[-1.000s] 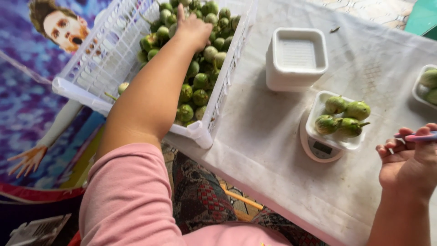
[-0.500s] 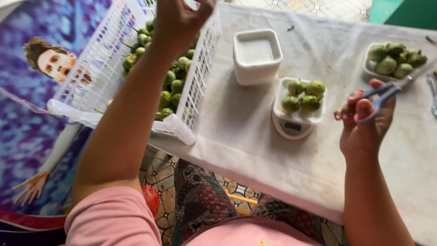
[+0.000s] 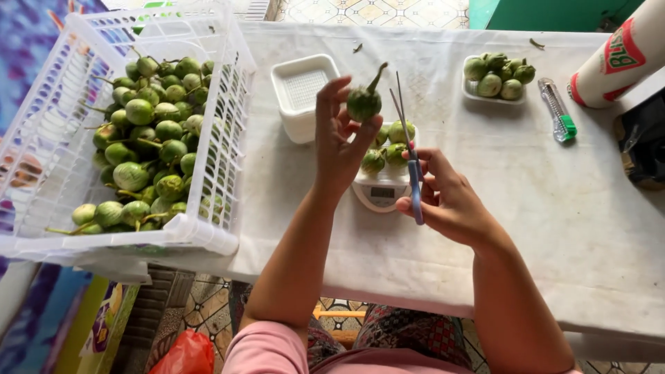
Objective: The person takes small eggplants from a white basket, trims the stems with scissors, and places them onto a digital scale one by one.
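My left hand (image 3: 337, 135) holds up a small round green eggplant (image 3: 363, 102) by its body, stem pointing up. My right hand (image 3: 447, 197) grips blue-handled scissors (image 3: 409, 154), blades upright just right of the eggplant's stem. Directly below both hands a small white kitchen scale (image 3: 377, 194) carries a white tray with several green eggplants (image 3: 388, 147).
A white plastic crate (image 3: 223, 149) full of green eggplants (image 3: 144, 149) sits at the table's left edge. A stack of white foam trays (image 3: 303, 93), a filled tray (image 3: 499, 75), a green utility knife (image 3: 557, 118) and a wrap roll (image 3: 623, 52) lie further back.
My left hand came out of the crate with one eggplant and now holds it over the scale. My right hand brought the scissors in beside it.
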